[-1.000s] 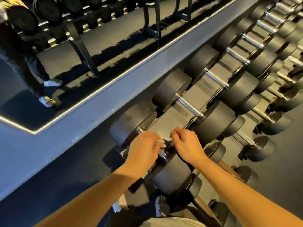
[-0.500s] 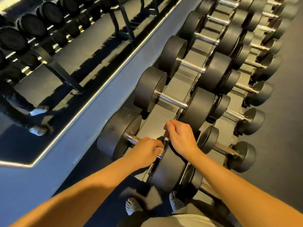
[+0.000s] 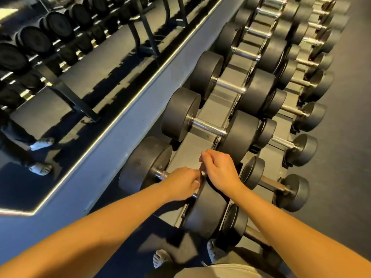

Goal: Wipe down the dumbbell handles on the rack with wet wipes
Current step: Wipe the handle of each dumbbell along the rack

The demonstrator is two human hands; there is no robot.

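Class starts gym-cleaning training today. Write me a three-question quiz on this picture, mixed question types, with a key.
1. True or false: the left hand grips the handle of the nearest top-row dumbbell.
2. The right hand is: A on the mirror; B close beside the left hand; C on the floor.
3. Fill in: the white bit at the left hand's fingers is a ____.
Key: 1 true; 2 B; 3 wet wipe.

Dumbbell heads [image 3: 180, 113] are matte black. Handles [image 3: 208, 127] are bright silver (fine crosshatch knurling along the grip). Rack [image 3: 200, 145] is plain grey. Wet wipe [image 3: 197, 183] is white. Wall [image 3: 90, 177] is blue-grey, floor [image 3: 351, 137] charcoal.
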